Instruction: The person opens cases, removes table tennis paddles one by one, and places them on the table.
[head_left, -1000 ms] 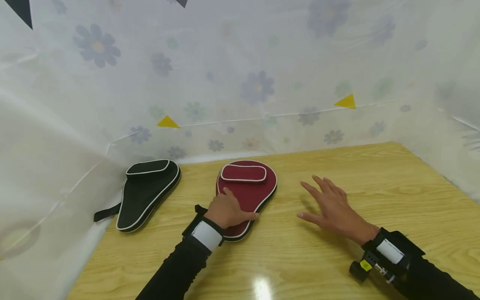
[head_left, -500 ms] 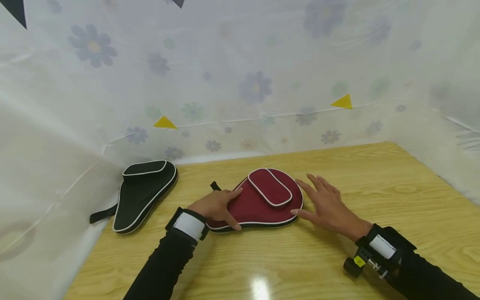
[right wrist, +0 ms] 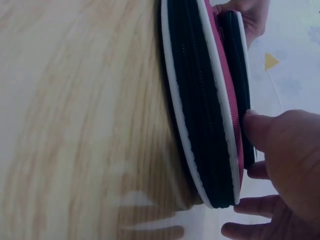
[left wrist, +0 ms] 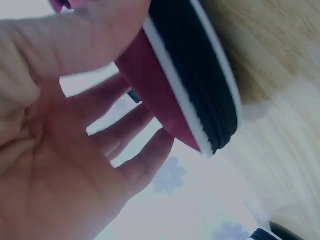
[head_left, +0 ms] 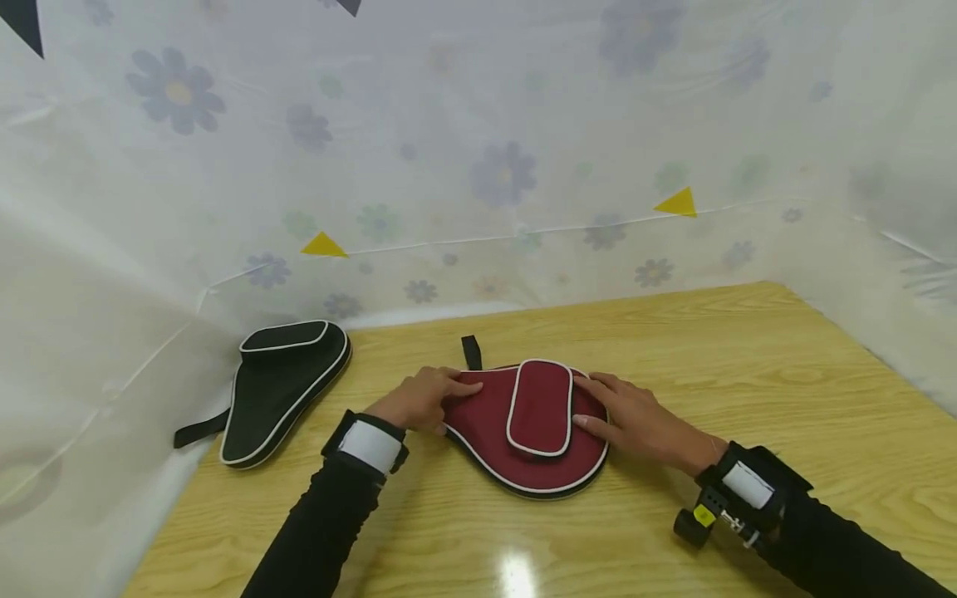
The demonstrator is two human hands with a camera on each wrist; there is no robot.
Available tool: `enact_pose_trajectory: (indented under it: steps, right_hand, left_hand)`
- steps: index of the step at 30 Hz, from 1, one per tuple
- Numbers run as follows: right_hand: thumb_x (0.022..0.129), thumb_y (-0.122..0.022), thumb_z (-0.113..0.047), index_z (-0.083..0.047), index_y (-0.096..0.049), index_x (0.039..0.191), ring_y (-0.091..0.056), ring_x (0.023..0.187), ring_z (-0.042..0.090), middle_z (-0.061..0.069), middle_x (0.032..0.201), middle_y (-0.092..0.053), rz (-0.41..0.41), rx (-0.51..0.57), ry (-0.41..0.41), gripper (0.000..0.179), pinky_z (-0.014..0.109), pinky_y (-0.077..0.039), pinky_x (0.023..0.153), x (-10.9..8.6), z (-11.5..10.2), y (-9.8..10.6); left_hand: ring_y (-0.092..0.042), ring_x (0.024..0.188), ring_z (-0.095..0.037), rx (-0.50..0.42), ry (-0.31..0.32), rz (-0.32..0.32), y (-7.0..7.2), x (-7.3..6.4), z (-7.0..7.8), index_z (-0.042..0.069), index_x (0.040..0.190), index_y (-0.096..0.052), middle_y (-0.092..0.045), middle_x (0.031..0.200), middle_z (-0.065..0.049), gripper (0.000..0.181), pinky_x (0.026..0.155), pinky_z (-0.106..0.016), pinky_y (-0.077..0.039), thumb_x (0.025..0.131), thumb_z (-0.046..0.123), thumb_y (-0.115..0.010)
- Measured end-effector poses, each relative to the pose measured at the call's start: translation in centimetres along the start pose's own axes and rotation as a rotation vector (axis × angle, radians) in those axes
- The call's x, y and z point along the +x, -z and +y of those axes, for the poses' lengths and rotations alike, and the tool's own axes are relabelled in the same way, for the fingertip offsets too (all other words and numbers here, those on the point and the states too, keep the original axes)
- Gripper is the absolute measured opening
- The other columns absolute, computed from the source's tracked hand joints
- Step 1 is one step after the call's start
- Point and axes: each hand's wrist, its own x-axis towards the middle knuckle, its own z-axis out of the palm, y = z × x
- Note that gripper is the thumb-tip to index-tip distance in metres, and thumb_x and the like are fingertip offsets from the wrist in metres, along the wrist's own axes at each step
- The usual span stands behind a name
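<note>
A dark red table tennis paddle case with white piping lies on the table, its narrow end to the left and its round end to the right. My left hand holds the narrow end, thumb and fingers on either side of it, as the left wrist view shows. At the round end, my right hand rests its fairly straight fingers and thumb on the case beside the raised pocket. The right wrist view catches the black zipped side of the case. A short black strap sticks up behind it.
A black paddle case of the same shape lies at the table's left side, its strap pointing left. Flower-printed white sheeting walls in the back and both sides of the wooden table.
The red case has turned clockwise, its round end swinging from the back to the right and nearer. My left hand has turned with it, and my right hand has come onto it.
</note>
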Motion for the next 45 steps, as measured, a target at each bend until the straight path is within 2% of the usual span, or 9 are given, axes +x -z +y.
enact_pose_trajectory:
  steps: [5, 9, 12, 15, 21, 26, 34, 40, 45]
  right_hand:
    - [0.101, -0.063, -0.033, 0.001, -0.047, 0.148, -0.049, 0.127, 0.051, 0.030, 0.141, -0.050, -0.013, -0.011, -0.007, 0.060, 0.069, -0.035, 0.100, -0.4, -0.2, 0.1]
    - [0.100, -0.064, -0.034, 0.002, -0.052, 0.143, -0.053, 0.123, 0.047, 0.026, 0.136, -0.054, -0.023, -0.006, -0.019, 0.058, 0.067, -0.036, 0.100, -0.8, -0.3, 0.2]
    - [0.100, -0.064, -0.034, 0.002, -0.054, 0.140, -0.056, 0.120, 0.045, 0.024, 0.132, -0.056, -0.010, -0.013, -0.011, 0.055, 0.067, -0.038, 0.098, -0.9, -0.5, 0.4]
    - [0.100, -0.065, -0.033, 0.001, -0.055, 0.138, -0.057, 0.117, 0.043, 0.023, 0.130, -0.057, 0.004, -0.031, -0.008, 0.052, 0.067, -0.039, 0.097, -0.9, -0.6, 0.6]
    - [0.099, -0.066, -0.030, 0.002, -0.055, 0.138, -0.057, 0.118, 0.044, 0.024, 0.132, -0.056, 0.015, -0.048, -0.012, 0.051, 0.067, -0.040, 0.096, -1.0, -0.7, 0.5]
    - [0.098, -0.067, -0.030, -0.001, -0.053, 0.139, -0.058, 0.115, 0.041, 0.021, 0.130, -0.057, 0.027, -0.036, -0.011, 0.052, 0.066, -0.040, 0.095, -1.0, -0.9, 0.4]
    - [0.097, -0.069, -0.032, -0.004, -0.041, 0.149, -0.055, 0.118, 0.041, 0.022, 0.134, -0.052, 0.031, -0.017, -0.012, 0.066, 0.068, -0.038, 0.097, -0.7, -1.1, 0.7]
    - [0.094, -0.072, -0.032, -0.002, -0.041, 0.149, -0.053, 0.119, 0.044, 0.023, 0.136, -0.050, 0.024, -0.010, 0.002, 0.070, 0.069, -0.038, 0.098, -0.6, -1.1, 0.6]
    - [0.093, -0.074, -0.034, 0.000, -0.041, 0.150, -0.051, 0.123, 0.047, 0.025, 0.141, -0.047, 0.018, 0.003, 0.030, 0.074, 0.069, -0.038, 0.097, -0.5, -1.1, 0.5]
  left_hand:
    - [-0.046, 0.121, -0.046, 0.052, 0.046, 0.184, -0.8, -0.1, 1.2, 0.015, 0.135, -0.067, -0.054, 0.136, -0.022, 0.056, 0.094, -0.059, -0.044, 0.084, -0.010, -0.072]
    - [-0.052, 0.112, -0.040, 0.047, 0.060, 0.293, -1.7, -0.2, 3.9, 0.002, 0.128, -0.069, -0.063, 0.119, -0.023, 0.040, 0.094, -0.054, -0.045, 0.089, -0.004, -0.069]
    - [-0.053, 0.120, -0.042, -0.052, 0.069, 0.289, -2.3, -0.1, 6.8, -0.003, 0.136, -0.060, -0.063, 0.124, -0.024, 0.043, 0.102, -0.054, -0.043, 0.097, 0.013, -0.066]
    - [-0.049, 0.128, -0.046, -0.102, 0.117, 0.247, -3.1, 0.2, 9.8, 0.000, 0.147, -0.049, -0.056, 0.136, -0.026, 0.065, 0.104, -0.057, -0.042, 0.099, 0.041, -0.064]
    - [-0.054, 0.121, -0.044, 0.069, 0.181, 0.263, -4.7, 1.0, 13.2, 0.003, 0.137, -0.060, -0.056, 0.128, -0.027, 0.073, 0.096, -0.059, -0.048, 0.088, 0.055, -0.073]
    - [-0.056, 0.116, -0.040, 0.095, 0.187, 0.294, -5.2, 1.5, 13.4, 0.005, 0.126, -0.067, -0.059, 0.118, -0.025, 0.061, 0.094, -0.059, -0.049, 0.085, 0.049, -0.077]
    - [-0.054, 0.113, -0.036, 0.051, 0.112, 0.261, -5.1, 1.5, 12.5, 0.015, 0.133, -0.068, -0.060, 0.122, -0.021, 0.052, 0.095, -0.059, -0.046, 0.089, 0.042, -0.073]
    - [-0.050, 0.130, -0.035, 0.017, 0.020, 0.171, -4.3, 1.2, 11.0, 0.018, 0.137, -0.066, -0.062, 0.131, -0.016, 0.051, 0.104, -0.059, -0.043, 0.090, 0.035, -0.074]
    - [-0.038, 0.145, -0.033, -0.053, -0.074, 0.093, -3.5, 0.9, 9.1, 0.015, 0.133, -0.068, -0.069, 0.126, -0.013, 0.050, 0.111, -0.046, -0.041, 0.085, 0.024, -0.079]
